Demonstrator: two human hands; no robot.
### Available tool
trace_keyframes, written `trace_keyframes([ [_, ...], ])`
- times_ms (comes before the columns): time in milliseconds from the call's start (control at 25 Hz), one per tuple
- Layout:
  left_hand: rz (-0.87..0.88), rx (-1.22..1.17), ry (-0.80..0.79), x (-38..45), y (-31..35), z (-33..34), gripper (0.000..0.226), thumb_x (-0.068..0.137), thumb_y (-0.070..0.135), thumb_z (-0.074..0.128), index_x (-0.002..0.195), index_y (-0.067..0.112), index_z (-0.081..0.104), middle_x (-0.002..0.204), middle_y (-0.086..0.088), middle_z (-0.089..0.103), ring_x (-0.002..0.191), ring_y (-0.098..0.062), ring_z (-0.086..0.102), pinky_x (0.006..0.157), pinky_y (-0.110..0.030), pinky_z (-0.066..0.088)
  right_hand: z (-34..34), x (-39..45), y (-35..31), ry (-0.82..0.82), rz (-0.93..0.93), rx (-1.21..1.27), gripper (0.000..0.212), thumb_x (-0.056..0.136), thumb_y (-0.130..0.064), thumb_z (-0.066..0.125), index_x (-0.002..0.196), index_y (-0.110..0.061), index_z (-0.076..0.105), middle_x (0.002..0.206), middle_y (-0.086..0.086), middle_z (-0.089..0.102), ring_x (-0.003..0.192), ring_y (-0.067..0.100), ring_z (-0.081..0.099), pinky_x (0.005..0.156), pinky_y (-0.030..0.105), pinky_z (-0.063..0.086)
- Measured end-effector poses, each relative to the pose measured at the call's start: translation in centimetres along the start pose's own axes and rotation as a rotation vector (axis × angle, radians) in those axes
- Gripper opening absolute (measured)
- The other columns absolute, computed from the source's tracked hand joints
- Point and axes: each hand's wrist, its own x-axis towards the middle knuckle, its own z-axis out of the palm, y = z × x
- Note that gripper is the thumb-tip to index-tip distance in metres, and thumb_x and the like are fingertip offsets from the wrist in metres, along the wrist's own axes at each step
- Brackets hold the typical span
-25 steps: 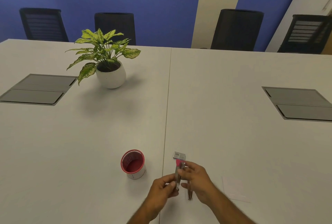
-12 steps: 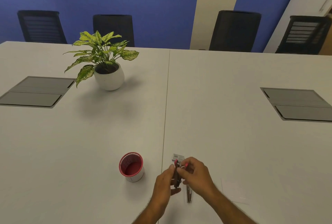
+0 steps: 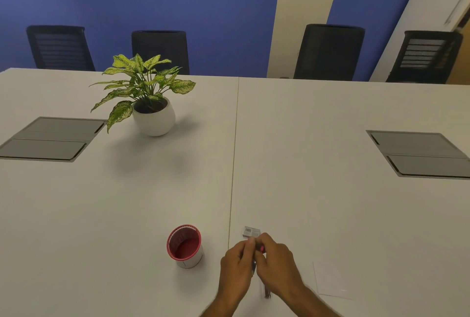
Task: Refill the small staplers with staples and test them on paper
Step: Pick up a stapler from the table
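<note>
Near the table's front edge my left hand (image 3: 236,266) and my right hand (image 3: 276,263) meet around a small pink stapler (image 3: 262,249), which they mostly hide; only a pink tip and a bit of metal show between the fingers. Just beyond the fingertips lies a small staple box (image 3: 251,231) with a barcode label. A second small metal stapler (image 3: 267,292) lies on the table under my right wrist. A white sheet of paper (image 3: 330,281) lies to the right of my hands.
A red-rimmed cup (image 3: 185,245) stands left of my hands. Farther back on the left is a potted plant (image 3: 150,98). Grey cable hatches (image 3: 48,138) (image 3: 422,154) sit in the white table (image 3: 330,202) at both sides. Dark chairs line the far edge.
Both hands have drawn closer together over the pink stapler, covering more of it. The view has tilted slightly; the staple box and cup stay in place.
</note>
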Motion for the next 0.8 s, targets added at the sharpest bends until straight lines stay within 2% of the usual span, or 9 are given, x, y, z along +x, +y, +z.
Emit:
trace_keyframes([
  [80, 0.021, 0.025, 0.002, 0.0, 0.1, 0.0, 0.038, 0.102, 0.038, 0.043, 0.089, 0.028, 0.077, 0.079, 0.004, 0.076, 0.071, -0.011, 0.071, 0.059, -0.021, 0.055, 0.1, 0.0, -0.1, 0.005, 0.018, 0.031, 0.003, 0.098, -0.033, 0.05, 0.099, -0.032, 0.053, 0.096, -0.014, 0.071, 0.079, 0.009, 0.068, 0.072, 0.016, 0.055],
  [240, 0.049, 0.06, 0.016, 0.3, 0.4, -0.1, 0.039, 0.104, 0.032, 0.043, 0.084, 0.025, 0.075, 0.075, 0.0, 0.074, 0.073, -0.014, 0.069, 0.064, -0.035, 0.058, 0.2, 0.2, -0.4, 0.02, 0.033, 0.093, 0.004, 0.099, -0.031, 0.053, 0.095, -0.031, 0.054, 0.088, -0.015, 0.068, 0.076, 0.008, 0.068, 0.071, 0.018, 0.059],
  [440, 0.042, 0.032, 0.046, 0.5, 0.7, 0.0, 0.039, 0.103, 0.034, 0.042, 0.087, 0.026, 0.076, 0.075, 0.008, 0.074, 0.074, -0.009, 0.07, 0.067, -0.033, 0.063, 0.3, 0.3, -0.5, 0.046, 0.021, 0.1, 0.003, 0.098, -0.033, 0.054, 0.096, -0.031, 0.057, 0.083, -0.019, 0.065, 0.076, 0.011, 0.068, 0.075, 0.022, 0.059],
  [520, 0.024, 0.017, 0.039, 0.4, 0.5, 0.2, 0.038, 0.103, 0.035, 0.042, 0.088, 0.026, 0.076, 0.077, 0.008, 0.075, 0.075, -0.01, 0.071, 0.066, -0.037, 0.063, 0.3, 0.2, -0.6, 0.049, 0.02, 0.105, 0.003, 0.098, -0.032, 0.054, 0.097, -0.031, 0.057, 0.082, -0.019, 0.064, 0.075, 0.01, 0.067, 0.074, 0.02, 0.058],
  [600, -0.021, -0.028, 0.046, 0.4, 0.6, 0.0, 0.039, 0.103, 0.037, 0.041, 0.089, 0.025, 0.075, 0.08, 0.005, 0.076, 0.076, -0.013, 0.073, 0.065, -0.041, 0.064, 0.1, 0.1, -0.7, 0.054, 0.031, 0.109, 0.008, 0.098, -0.03, 0.055, 0.092, -0.035, 0.054, 0.08, -0.02, 0.063, 0.072, 0.008, 0.067, 0.072, 0.019, 0.058],
  [720, -0.181, -0.251, 0.135, 1.0, 0.6, -1.0, 0.042, 0.104, 0.039, 0.04, 0.09, 0.014, 0.071, 0.081, -0.007, 0.077, 0.074, -0.024, 0.075, 0.057, -0.039, 0.062, -0.3, 0.1, -0.5, 0.133, 0.058, 0.189, 0.025, 0.095, -0.021, 0.06, 0.081, -0.039, 0.05, 0.075, -0.017, 0.064, 0.069, 0.009, 0.068, 0.065, 0.024, 0.061],
  [800, -0.177, -0.288, 0.138, 1.2, 0.7, -1.6, 0.044, 0.104, 0.039, 0.038, 0.09, 0.012, 0.069, 0.084, -0.011, 0.076, 0.076, -0.027, 0.075, 0.059, -0.038, 0.061, -0.6, 0.0, -0.5, 0.151, 0.045, 0.209, 0.027, 0.094, -0.021, 0.061, 0.083, -0.042, 0.05, 0.079, -0.022, 0.063, 0.072, 0.01, 0.068, 0.067, 0.028, 0.062],
])
